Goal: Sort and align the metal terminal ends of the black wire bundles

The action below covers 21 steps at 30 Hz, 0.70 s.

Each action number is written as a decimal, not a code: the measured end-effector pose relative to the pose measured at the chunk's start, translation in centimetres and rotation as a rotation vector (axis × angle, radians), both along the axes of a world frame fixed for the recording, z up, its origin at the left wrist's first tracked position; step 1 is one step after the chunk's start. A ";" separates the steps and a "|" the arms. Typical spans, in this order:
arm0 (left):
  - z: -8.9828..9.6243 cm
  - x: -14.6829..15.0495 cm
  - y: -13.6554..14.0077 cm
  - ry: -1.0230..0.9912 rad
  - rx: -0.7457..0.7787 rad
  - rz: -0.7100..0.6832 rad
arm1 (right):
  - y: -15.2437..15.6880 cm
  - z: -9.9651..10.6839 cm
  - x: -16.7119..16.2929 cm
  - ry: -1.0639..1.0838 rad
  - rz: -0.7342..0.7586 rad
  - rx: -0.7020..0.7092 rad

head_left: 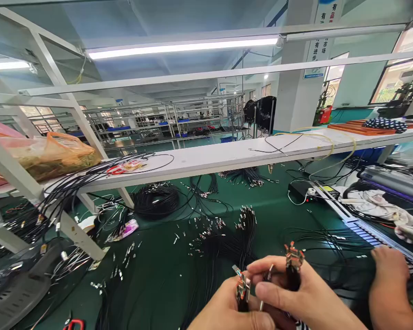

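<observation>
My left hand [223,309] sits at the bottom centre, closed on a small bundle of black cables [242,291] whose metal terminal ends stick up. Beside it, my right hand [296,298] grips a second bundle of black cables [292,270] with terminals pointing up, and its fingertips pinch across toward the left bundle. Both hands touch each other above the green mat [165,256]. Several more black cables with terminals [227,233] lie spread on the mat just beyond my hands.
Another person's hand [388,275] rests at the right by a ribbed rail [368,233]. A coil of black cable [156,201] lies under the white shelf [227,156]. White frame struts [65,224] stand left; red-handled scissors [74,324] lie bottom left, and crumpled cloth [375,204] sits right.
</observation>
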<state>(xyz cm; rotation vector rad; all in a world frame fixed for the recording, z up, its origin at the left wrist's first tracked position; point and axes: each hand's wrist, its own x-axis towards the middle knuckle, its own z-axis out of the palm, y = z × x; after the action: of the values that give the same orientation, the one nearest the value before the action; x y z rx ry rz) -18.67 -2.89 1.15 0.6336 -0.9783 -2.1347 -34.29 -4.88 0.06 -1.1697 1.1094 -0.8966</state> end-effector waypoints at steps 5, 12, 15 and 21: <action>0.2 -0.1 -0.6 0.009 -0.062 -0.020 | -0.2 0.0 1.4 0.020 0.047 0.082; -1.7 1.8 -0.4 -0.085 -0.018 -0.025 | -1.0 0.3 1.6 0.020 -0.047 0.039; -1.6 2.1 -0.5 -0.048 0.036 -0.013 | -1.3 0.4 1.8 -0.032 -0.062 0.044; -3.3 2.5 -1.7 -0.101 0.062 0.061 | -2.1 0.2 1.6 -0.127 -0.041 0.114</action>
<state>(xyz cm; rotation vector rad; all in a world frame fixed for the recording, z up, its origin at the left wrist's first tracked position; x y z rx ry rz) -16.13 -4.54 -2.17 0.7987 -0.9368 -2.1027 -32.72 -6.96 0.23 -0.9862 1.0705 -0.9146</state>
